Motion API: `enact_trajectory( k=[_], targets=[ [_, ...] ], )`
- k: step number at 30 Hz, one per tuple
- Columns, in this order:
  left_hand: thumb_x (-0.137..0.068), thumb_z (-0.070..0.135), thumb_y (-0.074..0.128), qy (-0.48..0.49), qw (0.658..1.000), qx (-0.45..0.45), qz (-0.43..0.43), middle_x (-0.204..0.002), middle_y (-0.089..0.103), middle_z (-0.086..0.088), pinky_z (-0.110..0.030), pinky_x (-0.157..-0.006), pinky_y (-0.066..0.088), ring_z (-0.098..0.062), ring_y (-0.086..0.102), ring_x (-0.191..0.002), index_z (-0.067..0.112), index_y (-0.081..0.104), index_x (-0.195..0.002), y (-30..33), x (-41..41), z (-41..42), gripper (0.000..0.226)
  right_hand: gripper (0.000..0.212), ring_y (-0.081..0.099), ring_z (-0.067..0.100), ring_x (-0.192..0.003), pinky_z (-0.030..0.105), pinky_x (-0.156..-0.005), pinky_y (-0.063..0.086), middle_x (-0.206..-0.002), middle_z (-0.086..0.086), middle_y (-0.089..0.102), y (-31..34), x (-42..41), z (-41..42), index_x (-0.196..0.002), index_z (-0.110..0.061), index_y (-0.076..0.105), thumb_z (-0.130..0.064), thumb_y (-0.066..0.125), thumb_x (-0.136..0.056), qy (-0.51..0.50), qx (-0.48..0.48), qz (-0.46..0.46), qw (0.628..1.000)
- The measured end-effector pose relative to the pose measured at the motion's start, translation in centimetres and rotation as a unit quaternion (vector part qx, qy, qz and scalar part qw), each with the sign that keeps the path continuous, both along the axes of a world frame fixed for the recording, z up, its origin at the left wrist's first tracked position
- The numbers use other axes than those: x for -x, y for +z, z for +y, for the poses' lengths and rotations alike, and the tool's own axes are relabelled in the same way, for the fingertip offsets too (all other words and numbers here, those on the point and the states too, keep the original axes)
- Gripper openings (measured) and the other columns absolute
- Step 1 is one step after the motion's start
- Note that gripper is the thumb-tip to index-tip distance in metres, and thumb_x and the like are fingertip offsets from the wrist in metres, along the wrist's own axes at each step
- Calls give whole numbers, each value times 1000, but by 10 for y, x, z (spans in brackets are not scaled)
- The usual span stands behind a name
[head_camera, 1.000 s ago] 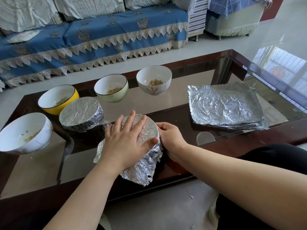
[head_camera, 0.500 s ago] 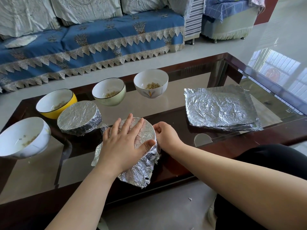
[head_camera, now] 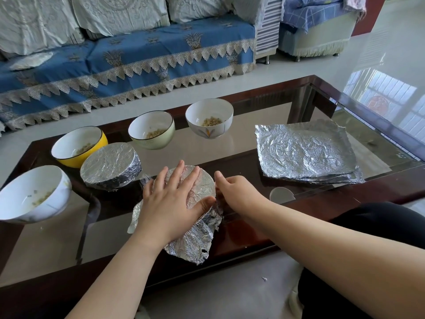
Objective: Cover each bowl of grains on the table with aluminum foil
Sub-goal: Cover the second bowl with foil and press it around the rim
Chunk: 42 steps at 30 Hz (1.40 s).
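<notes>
My left hand (head_camera: 171, 199) lies flat, fingers spread, on top of a foil sheet (head_camera: 195, 236) draped over a bowl near the table's front edge. My right hand (head_camera: 234, 192) presses against the foil at the bowl's right side, fingers curled down around its edge; the bowl itself is hidden. A foil-covered bowl (head_camera: 111, 166) sits just to the left. Uncovered bowls with grains stand around it: a white one (head_camera: 34, 194) at far left, a yellow one (head_camera: 78, 146), a pale green one (head_camera: 151, 130) and a white flowered one (head_camera: 209, 120).
A stack of foil sheets (head_camera: 305, 153) lies on the right of the glass-topped table (head_camera: 253, 139) with its dark wood frame. A blue-covered sofa (head_camera: 138, 56) stands behind the table. My dark-clothed knee is at lower right.
My right hand has shifted a little along the bowl's right side, its thumb now lifted beside the rim. My left hand stays flat on top.
</notes>
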<state>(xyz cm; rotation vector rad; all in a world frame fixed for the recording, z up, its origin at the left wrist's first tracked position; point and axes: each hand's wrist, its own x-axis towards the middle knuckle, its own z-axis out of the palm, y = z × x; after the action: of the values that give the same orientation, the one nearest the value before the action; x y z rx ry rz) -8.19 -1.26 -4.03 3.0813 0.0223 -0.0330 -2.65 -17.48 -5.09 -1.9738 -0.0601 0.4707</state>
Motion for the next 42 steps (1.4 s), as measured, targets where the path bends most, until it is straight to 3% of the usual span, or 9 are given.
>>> enact_trajectory(
  k=[7, 12, 16, 19, 22, 26, 36, 39, 42],
  targets=[
    [-60, 94, -17, 4, 1000, 0, -7, -165, -7, 13, -51, -120, 7, -22, -1, -151, 51, 0, -152, 0, 1, 0, 103, 55, 38, 8, -43, 26, -51, 32, -38, -10, 42, 1, 10, 0, -51, -18, 41, -41, 43, -101, 12, -21, -21, 999],
    [-56, 94, -21, 11, 1000, -1, -1, -165, -8, 12, -51, -120, 8, -24, -1, -151, 50, -1, -153, 1, 3, 0, 108, 37, 61, 9, -92, 22, -78, 43, -100, -3, 67, 6, 8, 2, -119, -21, 61, -46, 43, -99, 36, 8, -65, 997],
    [-55, 94, -21, 32, 999, 2, -1, -165, -7, 10, -52, -118, 9, -24, -1, -151, 47, -5, -153, 2, 4, -3, 110, 33, 45, 0, -49, 23, -55, 37, -56, -10, 50, 4, -2, 0, -73, -24, 56, -40, 44, -100, 75, 28, -80, 994],
    [-54, 95, -19, 51, 998, 19, 1, -165, -6, 10, -53, -118, 10, -23, -1, -151, 46, -9, -153, 2, 3, -5, 111, 39, 36, 5, -41, 26, -50, 29, -49, -7, 38, 4, -7, 1, -66, -17, 43, -36, 42, -101, 97, 44, -99, 989],
    [-56, 95, -14, 53, 998, 32, 12, -165, -9, 10, -54, -118, 8, -24, -3, -151, 47, -7, -153, 5, 4, -5, 108, 35, 42, 8, -51, 29, -56, 34, -56, -6, 45, 5, -9, 3, -72, -17, 46, -37, 41, -101, 107, 61, -120, 985],
    [-55, 93, -11, 30, 997, 10, 68, -162, -20, 16, -54, -117, 7, -28, -9, -150, 54, -13, -149, 13, 9, -1, 102, 28, 61, 19, -88, 32, -79, 47, -97, 1, 66, 3, -11, 4, -112, -20, 56, -41, 43, -100, 98, 70, -136, 983],
    [-44, 101, -13, -22, 996, -17, 89, -160, -30, 2, -54, -120, -7, -26, -25, -148, 44, -20, -151, 13, 15, 1, 122, 36, 51, 18, -79, 28, -68, 32, -81, 2, 55, 7, -24, 4, -87, -11, 54, -36, 35, -105, 160, 93, -194, 963],
    [-48, 101, -5, -18, 996, -2, 83, -161, -27, 3, -52, -121, -4, -24, -21, -149, 44, -13, -153, 13, 15, 1, 120, 50, 62, 28, -98, 36, -83, 46, -103, 16, 67, 2, -23, 5, -104, 0, 64, -40, 34, -104, 124, 32, -135, 982],
    [-49, 102, -3, -11, 997, 10, 74, -162, -24, 5, -52, -121, -3, -23, -20, -150, 46, -10, -153, 11, 14, -1, 118, 47, 64, 19, -106, 37, -96, 48, -111, 6, 70, -3, -10, 3, -120, -13, 64, -47, 38, -101, 53, -72, -78, 993]
  ],
)
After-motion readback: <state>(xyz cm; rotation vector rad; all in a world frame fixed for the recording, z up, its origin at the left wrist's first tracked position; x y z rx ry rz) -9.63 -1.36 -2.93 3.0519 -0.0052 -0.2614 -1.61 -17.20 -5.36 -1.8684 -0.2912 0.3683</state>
